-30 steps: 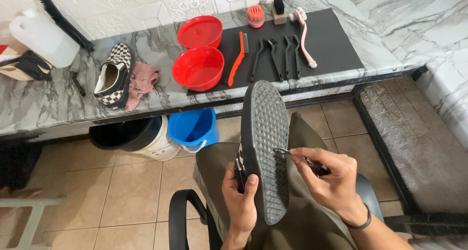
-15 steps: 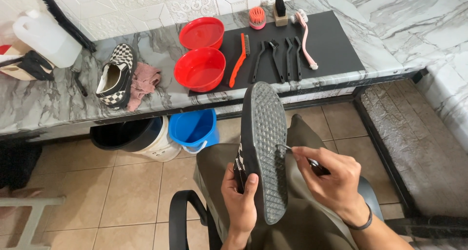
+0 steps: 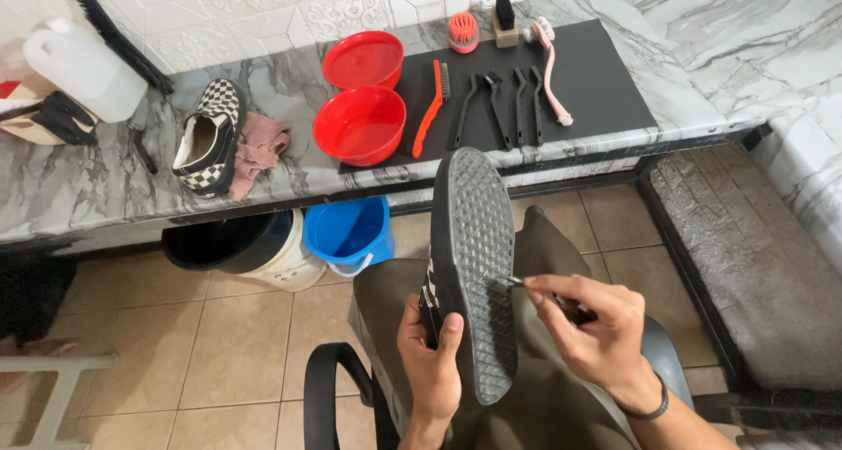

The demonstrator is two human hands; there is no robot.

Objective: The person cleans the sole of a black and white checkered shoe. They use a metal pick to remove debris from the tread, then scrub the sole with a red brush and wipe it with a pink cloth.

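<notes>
A black shoe [image 3: 474,239] stands sole up over my lap, its waffle tread facing me. My left hand [image 3: 431,362] grips its heel end from the side, thumb on the sole edge. My right hand [image 3: 592,323] pinches a thin metal pick [image 3: 510,281], whose hooked tip touches the tread near the middle of the sole. The matching checkered shoe [image 3: 206,136] lies on the marble counter beside a pink rag [image 3: 257,148].
Two red bowls [image 3: 358,123], an orange wire brush [image 3: 431,104], several black brushes [image 3: 500,106] and a pink brush [image 3: 553,68] lie on a black mat. A white jug [image 3: 79,64] stands far left. Blue bucket [image 3: 349,232] and black bucket [image 3: 230,243] sit under the counter.
The pick's tip has slid a little down and left along the tread. The shoe and my left hand have hardly moved.
</notes>
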